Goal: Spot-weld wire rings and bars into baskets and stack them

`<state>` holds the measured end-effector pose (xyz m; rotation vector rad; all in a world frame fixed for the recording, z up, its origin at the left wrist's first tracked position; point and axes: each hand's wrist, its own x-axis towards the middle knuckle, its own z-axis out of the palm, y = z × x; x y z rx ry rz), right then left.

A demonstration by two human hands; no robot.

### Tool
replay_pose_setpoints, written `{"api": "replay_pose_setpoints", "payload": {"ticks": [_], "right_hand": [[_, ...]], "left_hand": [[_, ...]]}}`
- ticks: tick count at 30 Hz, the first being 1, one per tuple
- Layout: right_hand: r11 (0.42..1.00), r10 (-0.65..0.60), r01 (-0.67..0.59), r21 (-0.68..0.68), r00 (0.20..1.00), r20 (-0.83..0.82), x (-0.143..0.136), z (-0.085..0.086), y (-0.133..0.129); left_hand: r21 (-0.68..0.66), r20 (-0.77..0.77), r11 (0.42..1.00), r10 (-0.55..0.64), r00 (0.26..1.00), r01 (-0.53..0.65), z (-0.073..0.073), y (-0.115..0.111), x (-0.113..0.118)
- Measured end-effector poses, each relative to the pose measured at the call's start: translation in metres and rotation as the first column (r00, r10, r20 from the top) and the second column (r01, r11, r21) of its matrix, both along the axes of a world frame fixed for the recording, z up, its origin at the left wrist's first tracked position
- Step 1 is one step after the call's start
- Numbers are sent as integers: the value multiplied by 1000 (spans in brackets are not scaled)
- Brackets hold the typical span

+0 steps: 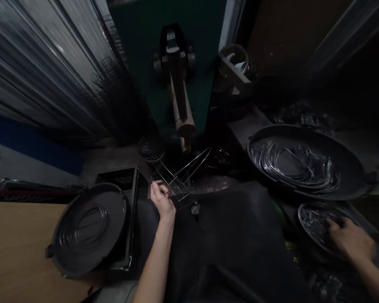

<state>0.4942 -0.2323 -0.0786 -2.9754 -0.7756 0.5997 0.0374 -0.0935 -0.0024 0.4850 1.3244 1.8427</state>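
Observation:
Near the middle, my left hand [162,200] is closed on a thin wire frame [180,185] made of crossing metal rods, which reaches up and right below the machine's tip. A small metal piece [195,208] shows at the frame's lower end. At the lower right, my right hand [349,237] reaches into a round dish [303,223] of small, shiny metal pieces. Its fingertips are dark and blurred among the pieces, so whether they grip any is hidden. The machine [183,105], with a copper-coloured tip, stands in front of a green panel.
A large dark pan [350,168] with curved wires lies at the right. Another pan [110,235] with wire rings rests at the left on a green crate [132,210] beside a wooden board [15,248]. A dark apron [240,235] covers the lap.

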Motion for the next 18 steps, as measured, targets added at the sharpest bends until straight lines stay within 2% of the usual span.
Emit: {"api": "replay_pose_setpoints", "payload": {"ticks": [4, 8, 12, 14, 18], "right_hand": [[984, 165, -165, -71, 986, -8, 3, -8, -6], [989, 145, -141, -47, 985, 95, 2, -12, -8], [967, 254, -256, 14, 964, 82, 0, -12, -8], [971, 224, -230, 56, 969, 105, -1, -12, -8], [993, 33, -47, 111, 991, 130, -1, -5, -11]], "left_hand": [[18, 7, 999, 29, 1000, -30, 0, 2, -3], [0, -13, 1000, -3, 1000, 3, 1, 1, -5], [21, -32, 1000, 5, 999, -4, 1, 0, -5], [35, -23, 999, -12, 1000, 12, 0, -1, -4], [26, -25, 999, -37, 999, 38, -2, -2, -4]]}}
